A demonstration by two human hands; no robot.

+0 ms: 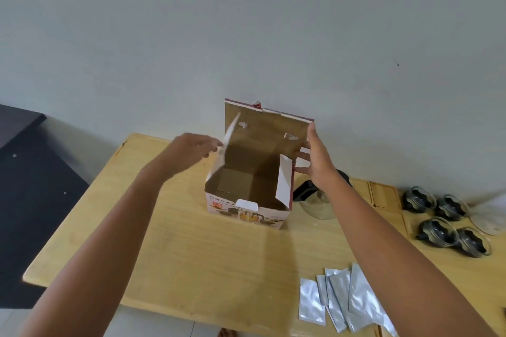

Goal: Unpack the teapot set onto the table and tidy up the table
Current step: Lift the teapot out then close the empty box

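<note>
Pale wall is filling the upper view, and a light wooden table [169, 249] is standing against it. An open cardboard box [246, 200], printed with teapots on its front, is sitting upright near the table's middle, its inside looking empty. The left hand [191, 149] is pinching the box's left flap [226, 145] between its fingertips. The right hand [317, 159] is resting open, fingers spread, against the right edge of the raised lid [268, 128]. A glass teapot [317, 200] is standing just beside the box, partly hidden by the right forearm. Four glass cups [449, 221] are sitting farther right, and silver foil sachets [339, 301] are lying overlapped near the front edge.
</note>
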